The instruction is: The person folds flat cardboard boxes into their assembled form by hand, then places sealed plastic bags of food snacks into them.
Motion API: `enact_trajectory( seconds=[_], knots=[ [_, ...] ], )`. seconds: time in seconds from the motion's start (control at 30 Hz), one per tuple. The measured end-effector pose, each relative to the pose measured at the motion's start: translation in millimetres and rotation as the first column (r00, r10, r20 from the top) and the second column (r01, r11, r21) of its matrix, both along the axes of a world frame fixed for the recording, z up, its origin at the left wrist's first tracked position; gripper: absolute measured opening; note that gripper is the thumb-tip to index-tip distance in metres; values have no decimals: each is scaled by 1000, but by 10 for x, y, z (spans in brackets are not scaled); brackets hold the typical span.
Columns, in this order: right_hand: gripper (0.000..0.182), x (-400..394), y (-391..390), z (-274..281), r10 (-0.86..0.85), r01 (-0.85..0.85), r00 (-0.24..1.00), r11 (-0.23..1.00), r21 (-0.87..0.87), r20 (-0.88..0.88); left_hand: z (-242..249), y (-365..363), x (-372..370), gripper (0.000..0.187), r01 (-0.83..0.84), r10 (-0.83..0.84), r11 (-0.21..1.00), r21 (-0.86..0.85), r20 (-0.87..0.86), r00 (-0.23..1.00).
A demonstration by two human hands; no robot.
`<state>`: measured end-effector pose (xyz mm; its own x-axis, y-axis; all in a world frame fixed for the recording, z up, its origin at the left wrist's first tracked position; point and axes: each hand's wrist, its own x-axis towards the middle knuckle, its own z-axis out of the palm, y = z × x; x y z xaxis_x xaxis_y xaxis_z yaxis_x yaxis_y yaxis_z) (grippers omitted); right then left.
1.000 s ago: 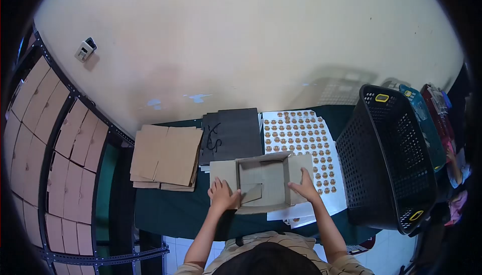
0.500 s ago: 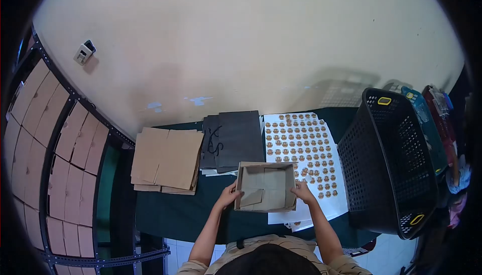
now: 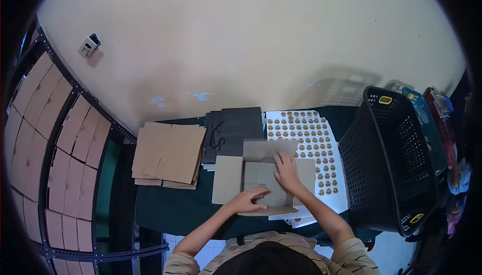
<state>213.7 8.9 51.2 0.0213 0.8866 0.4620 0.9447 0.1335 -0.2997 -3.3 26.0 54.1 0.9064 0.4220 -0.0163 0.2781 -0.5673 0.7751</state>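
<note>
since half a second ago, both hands have shifted from the outer side walls of the cardboard box (image 3: 258, 177) to its opening, and its flaps now stand out to the left, right and far side. the box lies at the table's near middle, partly over the sticker sheets (image 3: 304, 134). the left forearm angles in low from the left, while the right one reaches further up and across the box's right side. the left hand (image 3: 248, 200) is half open over the near edge, thumb and fingers apart; whether it presses the cardboard, i cannot tell. the right hand (image 3: 287, 172) is spread, fingertips by the blurred far flap (image 3: 263, 149), contact unclear. beyond the box are black sheets (image 3: 241, 129), with flat cardboard pieces (image 3: 168, 149) to the left and a black basket (image 3: 359, 174) to the right, all on the dark green cloth (image 3: 173, 215).
</note>
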Motion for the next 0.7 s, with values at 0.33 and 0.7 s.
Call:
enact_trajectory(
  seconds=[0.33, 0.7],
  knots=[
    [22, 113, 577, -629, -27, 41, 998, 957, -289, 50, -694, -193, 44, 42, 221, -148, 951, 218, -307, 940],
    [16, 42, 452, -527, 17, -23, 999, 992, -123, -44, -642, -411, -34, 40, 147, -119, 947, 285, -113, 986]
  ],
)
